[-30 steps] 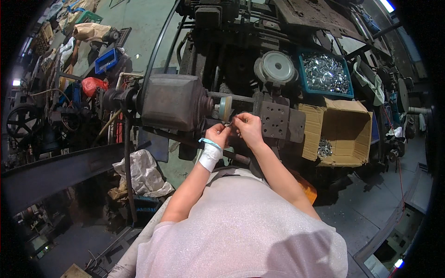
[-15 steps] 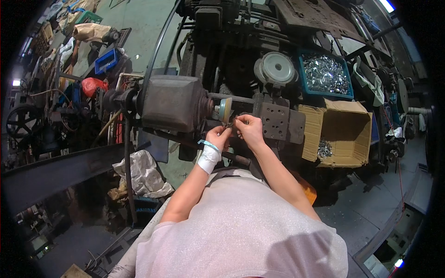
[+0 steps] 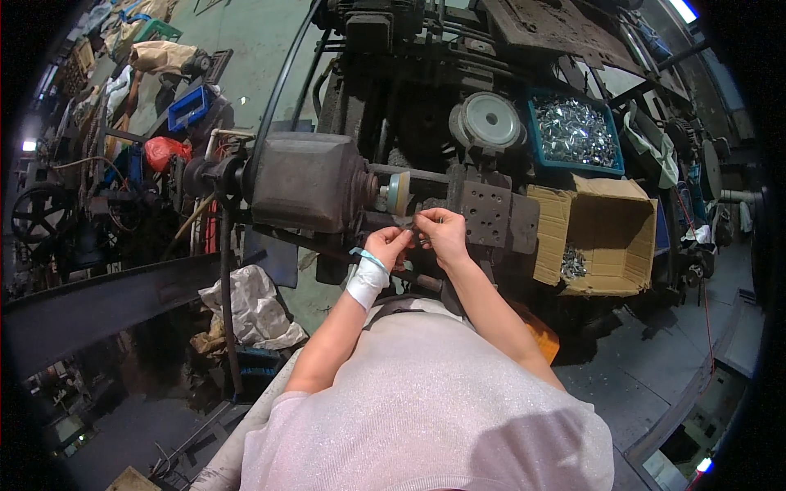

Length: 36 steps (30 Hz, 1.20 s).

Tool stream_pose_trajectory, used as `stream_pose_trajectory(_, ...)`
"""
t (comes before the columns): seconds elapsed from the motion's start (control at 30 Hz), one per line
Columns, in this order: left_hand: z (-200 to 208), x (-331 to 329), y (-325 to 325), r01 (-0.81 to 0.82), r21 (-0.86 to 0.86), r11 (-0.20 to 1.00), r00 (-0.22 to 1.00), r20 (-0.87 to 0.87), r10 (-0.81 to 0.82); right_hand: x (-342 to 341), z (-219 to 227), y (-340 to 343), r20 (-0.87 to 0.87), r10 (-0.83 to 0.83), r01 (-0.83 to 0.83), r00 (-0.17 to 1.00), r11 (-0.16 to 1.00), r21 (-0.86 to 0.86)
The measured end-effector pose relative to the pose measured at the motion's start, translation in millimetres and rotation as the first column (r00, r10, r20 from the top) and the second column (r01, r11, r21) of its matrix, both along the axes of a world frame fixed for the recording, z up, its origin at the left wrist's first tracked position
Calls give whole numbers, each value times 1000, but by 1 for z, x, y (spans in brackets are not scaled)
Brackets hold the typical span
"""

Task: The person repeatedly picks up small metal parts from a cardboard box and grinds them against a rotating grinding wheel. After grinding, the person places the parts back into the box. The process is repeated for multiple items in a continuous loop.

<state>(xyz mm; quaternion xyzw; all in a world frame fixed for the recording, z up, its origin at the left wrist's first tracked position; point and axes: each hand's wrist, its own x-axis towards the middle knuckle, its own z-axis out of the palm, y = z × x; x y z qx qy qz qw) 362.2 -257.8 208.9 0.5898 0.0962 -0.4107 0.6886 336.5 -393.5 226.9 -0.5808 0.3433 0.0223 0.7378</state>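
Note:
My left hand, with a white wrap and a light blue band at its wrist, is closed in a pinch just on my side of a wheel with a yellowish and blue-green rim. Close against it on the right, my right hand also pinches with thumb and forefinger. Whatever lies between the fingertips is small and mostly hidden, so its kind cannot be told. The wheel sits on the shaft of a dark machine housing. Both hands are slightly apart from the wheel.
Right of the hands is a drilled metal block. Beyond it stand an open cardboard box with a few metal pieces and a teal crate full of shiny metal parts. A round pale disc lies farther back.
Both hands have shifted slightly toward me and away from the wheel's lower edge. Their fingertips stay pinched close together.

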Motion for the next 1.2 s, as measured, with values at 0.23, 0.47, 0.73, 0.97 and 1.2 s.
stream_pose_trajectory(0.23, 5, 7, -11, -58, 133, 989, 993, 110, 43, 12, -14, -1, 103, 32, -10, 994, 979, -204)
stream_pose_trajectory(0.47, -4, 6, -14, -150, 124, 981, 987, 81, 141, 20, -12, 2, 126, 23, 6, 992, 974, -226)
stream_pose_trajectory(0.73, 3, 3, -7, -54, 28, 998, 998, 22, 53, 12, -9, 0, 79, -29, 35, 996, 996, -79)
stream_pose_trajectory(0.97, 20, -7, 12, -291, -327, 899, 897, -420, 137, -9, 21, -20, 60, 0, -43, 998, 693, 719)
stream_pose_trajectory(1.2, 12, -12, 5, -306, -150, 940, 899, -370, 234, -24, 36, 3, 67, 494, -476, 867, 860, -183)
